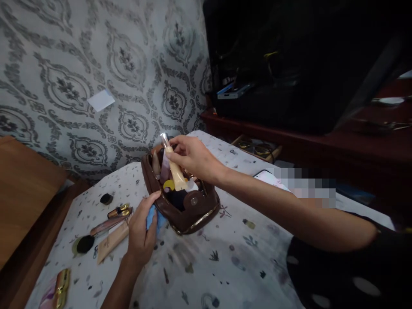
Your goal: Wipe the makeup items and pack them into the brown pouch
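In my right hand [196,156] is a pale yellow squeeze tube [176,171] with a shiny clear cap, tilted over the open bag. The bag is a brown zippered cosmetic bag [189,221], with a lilac tube [165,167], a beige tube [156,165] and a round yellow item [168,185] inside. My left hand [141,234] is closed around a crumpled blue cloth [151,218], its index finger touching the bag's left rim. Part of the bag's contents is hidden by the tube and my right hand.
Left of the bag, a peach tube [112,241], a black-and-gold item [119,211], a small black lid [106,198] and a round black item [85,244] lie on the patterned cloth [206,266]. A phone [272,178] lies right; a dark screen [277,64] stands behind.
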`<state>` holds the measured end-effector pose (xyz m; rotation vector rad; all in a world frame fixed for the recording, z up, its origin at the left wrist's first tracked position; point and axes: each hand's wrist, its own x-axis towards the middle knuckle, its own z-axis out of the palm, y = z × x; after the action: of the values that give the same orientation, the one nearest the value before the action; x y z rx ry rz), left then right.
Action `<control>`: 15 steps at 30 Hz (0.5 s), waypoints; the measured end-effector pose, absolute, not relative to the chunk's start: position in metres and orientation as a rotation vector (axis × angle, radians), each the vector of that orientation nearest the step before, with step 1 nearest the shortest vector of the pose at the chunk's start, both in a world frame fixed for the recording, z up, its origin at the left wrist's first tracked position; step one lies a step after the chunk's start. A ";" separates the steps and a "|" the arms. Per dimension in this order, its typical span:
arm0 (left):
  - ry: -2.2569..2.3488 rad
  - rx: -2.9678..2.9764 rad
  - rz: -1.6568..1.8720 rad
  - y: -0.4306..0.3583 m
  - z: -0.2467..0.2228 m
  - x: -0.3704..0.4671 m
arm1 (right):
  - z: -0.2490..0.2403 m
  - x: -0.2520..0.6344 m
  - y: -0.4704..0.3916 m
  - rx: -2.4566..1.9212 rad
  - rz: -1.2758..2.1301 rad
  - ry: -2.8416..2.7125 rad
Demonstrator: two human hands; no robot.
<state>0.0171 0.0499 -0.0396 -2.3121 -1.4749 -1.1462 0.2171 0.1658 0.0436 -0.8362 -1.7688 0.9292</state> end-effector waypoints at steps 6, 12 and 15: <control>-1.502 -2.300 -1.125 0.048 -0.041 0.017 | 0.031 0.218 0.166 -0.737 0.875 -1.745; -1.486 -2.304 -1.084 0.045 -0.040 0.019 | 0.040 0.215 0.178 -0.729 0.802 -1.820; -1.467 -2.302 -1.065 0.046 -0.041 0.018 | 0.044 0.209 0.183 -0.723 0.756 -1.888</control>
<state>0.0175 0.0456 -0.0408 -2.3017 -1.4667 -1.0651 0.2092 0.1834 0.0436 -0.7231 -1.8882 0.7556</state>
